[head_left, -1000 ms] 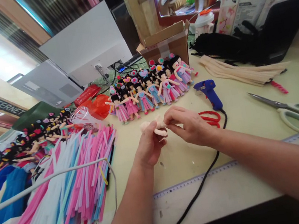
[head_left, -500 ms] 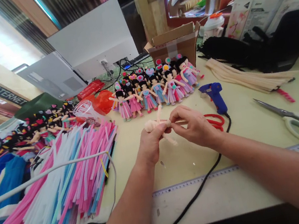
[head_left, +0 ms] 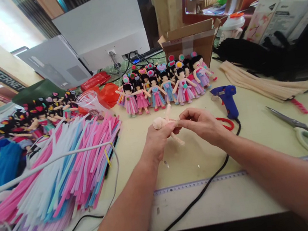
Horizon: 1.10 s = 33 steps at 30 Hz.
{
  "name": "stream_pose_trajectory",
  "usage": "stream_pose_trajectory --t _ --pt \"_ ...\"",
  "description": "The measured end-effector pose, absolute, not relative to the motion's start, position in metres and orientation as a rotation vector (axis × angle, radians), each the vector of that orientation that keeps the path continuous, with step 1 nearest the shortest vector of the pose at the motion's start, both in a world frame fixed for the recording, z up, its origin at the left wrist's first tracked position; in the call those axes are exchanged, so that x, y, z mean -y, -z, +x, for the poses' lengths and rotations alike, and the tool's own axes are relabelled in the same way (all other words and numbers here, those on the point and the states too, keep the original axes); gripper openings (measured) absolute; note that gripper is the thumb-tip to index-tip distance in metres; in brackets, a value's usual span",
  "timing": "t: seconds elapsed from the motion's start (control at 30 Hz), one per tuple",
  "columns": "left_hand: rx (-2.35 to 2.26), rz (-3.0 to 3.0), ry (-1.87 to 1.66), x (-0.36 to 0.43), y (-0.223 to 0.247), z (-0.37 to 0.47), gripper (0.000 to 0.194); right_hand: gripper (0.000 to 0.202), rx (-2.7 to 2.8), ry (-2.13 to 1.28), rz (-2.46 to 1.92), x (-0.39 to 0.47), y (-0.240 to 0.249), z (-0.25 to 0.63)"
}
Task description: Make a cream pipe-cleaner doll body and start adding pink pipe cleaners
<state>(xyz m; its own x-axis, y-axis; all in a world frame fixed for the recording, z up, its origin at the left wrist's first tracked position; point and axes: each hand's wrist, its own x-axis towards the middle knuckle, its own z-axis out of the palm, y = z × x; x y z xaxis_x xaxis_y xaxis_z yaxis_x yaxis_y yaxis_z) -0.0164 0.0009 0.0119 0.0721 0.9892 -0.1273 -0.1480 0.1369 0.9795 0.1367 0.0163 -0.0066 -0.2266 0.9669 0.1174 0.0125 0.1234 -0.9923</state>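
Observation:
My left hand (head_left: 158, 140) is closed round a small cream doll figure (head_left: 159, 123) that looks made of fuzzy pipe cleaner. Its rounded head sticks out to the left of my thumb, and one arm points up while another hangs down. At the figure's other end, my right hand (head_left: 201, 123) pinches with thumb and forefinger, close against the left fingertips. What exactly lies in that pinch is mostly covered by the fingers. Behind the right wrist shows a red loop-shaped handle (head_left: 226, 123), partly hidden. A blue glue gun (head_left: 229, 102) lies just beyond it.
Several finished dolls (head_left: 166, 85) stand in front of a cardboard box (head_left: 189, 42). Pink, white and blue pipe cleaners (head_left: 62, 170) are heaped at left. Large scissors (head_left: 303, 126) and cream pipe cleaners (head_left: 263, 79) lie at right. A black cable (head_left: 198, 202) crosses the ruler (head_left: 183, 186).
The view has shifted slightly, so the dolls and glue gun appear farther right. Both hands still work at the figure, the right one pinching at its end.

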Motion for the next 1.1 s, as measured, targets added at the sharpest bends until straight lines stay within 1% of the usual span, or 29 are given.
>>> stream_pose_trajectory --t 0.27,0.4,0.57,0.73,1.0,1.1 --pt "-1.117 1.076 -1.140 -0.001 -0.010 -0.014 0.013 0.028 1.498 -1.286 -1.028 -0.020 0.003 0.142" --pt "-1.117 1.098 -1.124 0.000 -0.011 -0.015 0.013 0.030 1.437 -1.397 -1.033 -0.020 0.000 0.143" --pt "-1.070 1.105 -1.105 0.000 -0.013 -0.017 0.020 0.026 1.365 -1.521 -0.984 -0.019 -0.004 0.143" --pt "-1.041 1.144 -1.100 -0.001 -0.010 -0.019 0.030 0.024 1.346 -1.503 -0.977 -0.019 -0.004 0.143" --pt "-1.031 1.120 -1.089 -0.002 -0.011 -0.022 0.029 0.022 1.364 -1.524 -0.908 -0.018 -0.006 0.142" --pt "-1.013 1.150 -1.076 -0.002 -0.013 -0.022 0.027 0.023 1.394 -1.481 -0.891 -0.018 -0.007 0.142"
